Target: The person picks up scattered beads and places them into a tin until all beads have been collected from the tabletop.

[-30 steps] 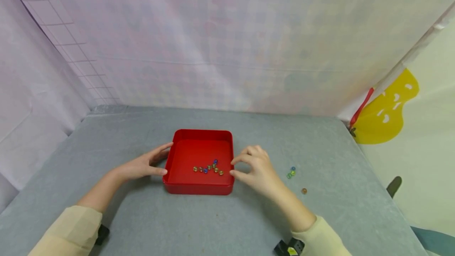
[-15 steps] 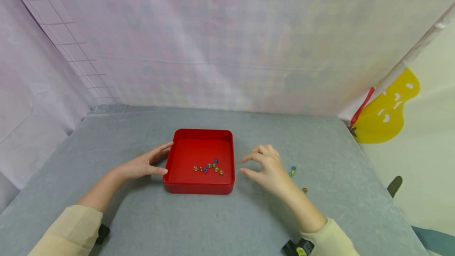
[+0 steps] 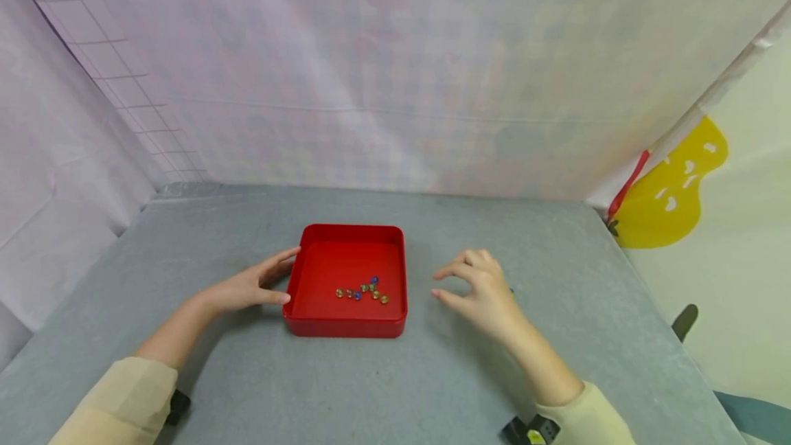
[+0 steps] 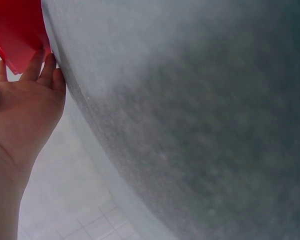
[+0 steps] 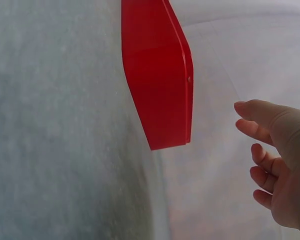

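A square red tray (image 3: 346, 328) sits on the grey cloth, with several small glass marbles (image 3: 375, 294), blue and yellowish-green, on its floor. At its left side my left hand (image 3: 256, 287) rests with fingers and thumb spread along the wall; the left wrist view shows the fingertips against the red wall (image 4: 20, 35). My right hand (image 3: 478, 294) is off the tray's right side, over the cloth. Its thumb and index finger are apart with nothing between them, as the right wrist view of this hand (image 5: 280, 155) also shows. Behind it, a loose marble (image 3: 511, 291) just peeks out.
The grey cloth (image 3: 247, 376) covers the table up to a pale curtain (image 3: 395, 88) at the back. On the right hangs a white sheet with a yellow printed shape (image 3: 667, 204). Black wrist cameras (image 3: 531, 430) sit at both sleeves.
My right hand has moved right, away from the tray's right rim, and now covers most of the loose marbles on the cloth. The left hand and the tray stay in place.
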Tool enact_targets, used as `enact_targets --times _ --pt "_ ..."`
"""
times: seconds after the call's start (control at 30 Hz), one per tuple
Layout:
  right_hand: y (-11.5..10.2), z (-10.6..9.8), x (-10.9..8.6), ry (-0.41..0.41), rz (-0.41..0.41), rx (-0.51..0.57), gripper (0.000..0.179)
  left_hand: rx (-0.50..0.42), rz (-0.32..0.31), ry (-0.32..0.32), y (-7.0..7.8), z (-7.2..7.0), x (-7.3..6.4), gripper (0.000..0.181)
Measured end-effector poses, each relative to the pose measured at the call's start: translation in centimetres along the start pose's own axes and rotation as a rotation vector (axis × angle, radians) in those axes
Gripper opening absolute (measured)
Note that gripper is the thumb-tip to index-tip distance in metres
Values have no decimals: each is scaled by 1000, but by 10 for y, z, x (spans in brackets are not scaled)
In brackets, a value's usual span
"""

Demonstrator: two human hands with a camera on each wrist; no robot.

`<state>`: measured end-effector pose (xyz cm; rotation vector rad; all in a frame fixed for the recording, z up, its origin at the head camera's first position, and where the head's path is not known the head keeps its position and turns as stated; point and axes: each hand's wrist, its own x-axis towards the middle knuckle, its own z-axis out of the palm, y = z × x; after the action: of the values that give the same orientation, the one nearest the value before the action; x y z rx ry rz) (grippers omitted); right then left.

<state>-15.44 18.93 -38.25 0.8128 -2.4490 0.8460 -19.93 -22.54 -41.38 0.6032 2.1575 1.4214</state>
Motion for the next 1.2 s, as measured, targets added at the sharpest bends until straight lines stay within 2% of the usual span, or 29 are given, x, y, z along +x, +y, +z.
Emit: enact_targets --times 1.2 --pt "31 -30 -29 79 24 -81 26 12 14 -3 -2 0 0 83"
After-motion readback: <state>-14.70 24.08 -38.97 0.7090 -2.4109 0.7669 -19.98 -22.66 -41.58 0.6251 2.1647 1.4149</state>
